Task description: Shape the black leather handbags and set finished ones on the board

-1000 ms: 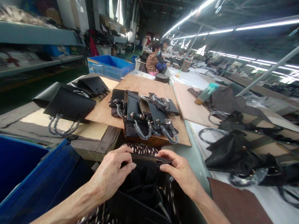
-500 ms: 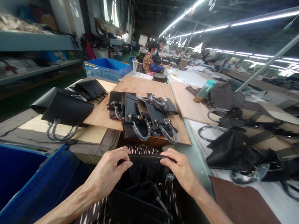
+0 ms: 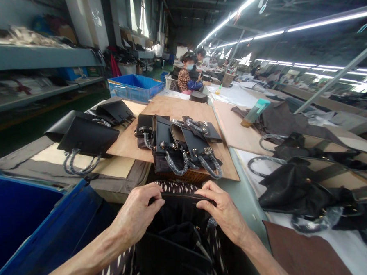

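Note:
A black handbag point(image 3: 176, 236) lies in my lap over a dark patterned cloth. My left hand point(image 3: 137, 216) pinches the left end of its top edge. My right hand point(image 3: 223, 211) grips the right end of the same edge. The bag's mouth gapes open between my hands, dark inside. Just beyond my hands, several finished black handbags with plastic-wrapped handles point(image 3: 184, 147) stand on a brown board point(image 3: 182, 109).
A blue crate point(image 3: 37, 227) stands at my lower left; another blue bin point(image 3: 134, 86) sits farther back. More black bags point(image 3: 88, 138) lie to the left and a heap of black bags point(image 3: 297, 189) to the right. A seated person point(image 3: 188, 75) works farther along. Shelves point(image 3: 38, 59) line the left.
My hands have stayed on the bag's top edge, shifting only slightly closer along it. The view has wobbled a little.

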### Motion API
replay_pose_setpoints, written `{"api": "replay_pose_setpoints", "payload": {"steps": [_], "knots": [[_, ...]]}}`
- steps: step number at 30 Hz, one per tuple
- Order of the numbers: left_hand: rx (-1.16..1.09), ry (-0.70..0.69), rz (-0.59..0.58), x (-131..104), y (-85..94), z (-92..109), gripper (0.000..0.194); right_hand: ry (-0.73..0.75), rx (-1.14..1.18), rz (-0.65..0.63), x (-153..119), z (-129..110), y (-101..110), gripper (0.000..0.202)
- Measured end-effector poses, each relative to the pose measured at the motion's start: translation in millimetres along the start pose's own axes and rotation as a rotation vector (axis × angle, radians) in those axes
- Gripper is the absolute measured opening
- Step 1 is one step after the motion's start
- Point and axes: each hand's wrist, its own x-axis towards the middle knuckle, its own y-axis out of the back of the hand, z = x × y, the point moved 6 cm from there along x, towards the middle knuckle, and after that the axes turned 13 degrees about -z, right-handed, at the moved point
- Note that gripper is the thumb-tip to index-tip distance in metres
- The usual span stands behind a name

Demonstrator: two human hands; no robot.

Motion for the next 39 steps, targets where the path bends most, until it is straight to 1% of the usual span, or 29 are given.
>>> {"api": "replay_pose_setpoints", "payload": {"steps": [6, 17, 26, 30, 35, 39], "knots": [[-0.025, 0.013, 0.000, 1.5, 0.5, -0.7, 0.017, 0.027, 0.095, 0.014, 6.2, 5.6, 2.0, 0.010], [-0.035, 0.052, 0.035, 4.2, 0.7, -9.2, 0.016, 0.036, 0.062, 0.013, 11.3, 2.4, 2.9, 0.016], [-0.035, 0.134, 0.091, 5.6, 0.5, -22.9, 0.014, 0.048, 0.037, -0.001, 11.7, 0.5, -2.1, 0.019], [-0.028, 0.162, 0.112, 6.0, 1.0, -24.7, 0.016, 0.046, 0.038, -0.006, 9.5, 2.0, -3.4, 0.019], [-0.021, 0.155, 0.107, 9.5, 2.0, -23.1, 0.015, 0.038, 0.032, -0.011, 8.2, 1.9, -4.8, 0.020], [0.000, 0.180, 0.109, 10.7, 3.7, -22.5, 0.016, 0.037, 0.025, -0.012, 8.2, -0.4, -5.9, 0.019]]}}
